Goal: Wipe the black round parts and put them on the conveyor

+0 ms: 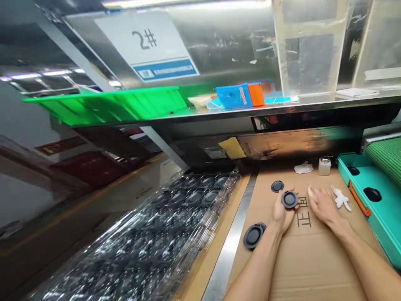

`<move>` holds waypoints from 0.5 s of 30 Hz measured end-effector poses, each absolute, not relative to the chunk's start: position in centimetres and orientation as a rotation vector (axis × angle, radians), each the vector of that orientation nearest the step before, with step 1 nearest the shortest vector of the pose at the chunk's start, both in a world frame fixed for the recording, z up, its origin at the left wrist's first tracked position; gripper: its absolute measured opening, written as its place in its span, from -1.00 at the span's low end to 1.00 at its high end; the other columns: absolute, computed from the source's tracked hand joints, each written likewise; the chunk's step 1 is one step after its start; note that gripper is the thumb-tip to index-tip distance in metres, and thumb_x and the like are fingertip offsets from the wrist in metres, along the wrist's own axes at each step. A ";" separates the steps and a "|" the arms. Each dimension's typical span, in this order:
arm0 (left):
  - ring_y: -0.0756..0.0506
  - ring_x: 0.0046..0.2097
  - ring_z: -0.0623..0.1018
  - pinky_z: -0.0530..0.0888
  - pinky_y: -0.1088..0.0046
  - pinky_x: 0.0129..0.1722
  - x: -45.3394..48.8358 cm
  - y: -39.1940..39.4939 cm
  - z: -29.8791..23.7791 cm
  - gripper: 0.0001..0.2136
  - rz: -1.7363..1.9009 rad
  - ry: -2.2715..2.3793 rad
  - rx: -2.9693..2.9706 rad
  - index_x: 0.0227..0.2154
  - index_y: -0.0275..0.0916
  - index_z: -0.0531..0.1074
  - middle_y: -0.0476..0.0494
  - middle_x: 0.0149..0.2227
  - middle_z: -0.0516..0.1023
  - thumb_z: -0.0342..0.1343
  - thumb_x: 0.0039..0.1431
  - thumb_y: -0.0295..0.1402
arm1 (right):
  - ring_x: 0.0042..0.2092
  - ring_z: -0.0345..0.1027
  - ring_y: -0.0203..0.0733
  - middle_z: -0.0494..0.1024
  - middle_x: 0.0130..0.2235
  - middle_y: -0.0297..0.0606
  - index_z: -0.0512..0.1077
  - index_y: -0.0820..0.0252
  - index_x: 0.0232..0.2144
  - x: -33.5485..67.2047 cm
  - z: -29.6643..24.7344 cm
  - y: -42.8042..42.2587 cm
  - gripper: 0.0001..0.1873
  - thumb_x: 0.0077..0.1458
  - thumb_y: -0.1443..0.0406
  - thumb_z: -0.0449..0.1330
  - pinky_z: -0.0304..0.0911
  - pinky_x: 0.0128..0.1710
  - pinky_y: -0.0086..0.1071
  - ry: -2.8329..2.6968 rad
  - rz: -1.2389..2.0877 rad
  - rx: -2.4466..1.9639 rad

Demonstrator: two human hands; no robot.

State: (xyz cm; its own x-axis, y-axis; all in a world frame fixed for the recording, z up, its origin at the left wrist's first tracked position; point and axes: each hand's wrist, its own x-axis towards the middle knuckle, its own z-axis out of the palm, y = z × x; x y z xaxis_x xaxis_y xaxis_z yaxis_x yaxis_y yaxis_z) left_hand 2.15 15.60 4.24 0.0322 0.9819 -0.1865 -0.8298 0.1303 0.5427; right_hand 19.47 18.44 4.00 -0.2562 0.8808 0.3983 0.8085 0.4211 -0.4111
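My left hand (pixel 282 211) holds a round black rubber disc (pixel 290 199) between its fingers and thumb, above a brown cardboard sheet (pixel 313 267). A small white cloth (pixel 312 193) lies pinched under the fingertips of my right hand (pixel 324 205), close to that disc. Another black disc (pixel 277 186) rests just beyond my left hand. Further left, a short stack of black discs (pixel 253 236) lies on the cardboard. A white glove (pixel 340 198) lies beside my right hand.
Clear plastic trays of black discs (pixel 188 196) are stacked left of a metal strip (pixel 232 246). Behind the cardboard stand a small bottle (pixel 325 166) and crumpled white cloth (pixel 303 168). A teal case (pixel 366 192) sits right, below a green conveyor belt (pixel 387 161).
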 end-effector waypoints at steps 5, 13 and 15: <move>-0.12 -0.13 0.57 0.48 0.34 -0.06 3.4 14.9 3.7 -0.72 1.370 0.501 0.290 -0.17 -0.34 0.48 -0.27 -0.15 0.57 -0.04 0.36 -0.26 | -0.03 0.36 -0.04 0.53 -0.04 -0.08 0.46 0.20 0.03 15.5 3.5 15.7 -0.55 0.27 0.07 0.05 0.28 -0.03 -0.22 -1.850 0.339 -1.305; -0.16 0.00 0.56 0.42 0.27 0.12 3.1 15.5 3.3 -0.77 1.362 0.477 0.253 -0.15 -0.33 0.47 -0.29 -0.08 0.57 -0.03 0.33 -0.32 | -0.04 0.31 0.01 0.51 -0.03 0.05 0.45 0.30 0.08 13.7 2.9 15.2 -0.56 0.34 0.24 -0.09 0.22 0.02 -0.11 -2.070 0.032 -1.335; -0.16 0.00 0.56 0.42 0.28 0.12 3.3 15.7 3.3 -0.78 1.360 0.483 0.228 -0.19 -0.33 0.47 -0.29 -0.09 0.57 -0.01 0.32 -0.31 | 0.01 0.30 0.02 0.47 0.05 0.05 0.42 0.26 0.12 13.9 3.1 15.6 -0.54 0.36 0.21 -0.09 0.21 0.03 -0.13 -2.135 -0.001 -1.256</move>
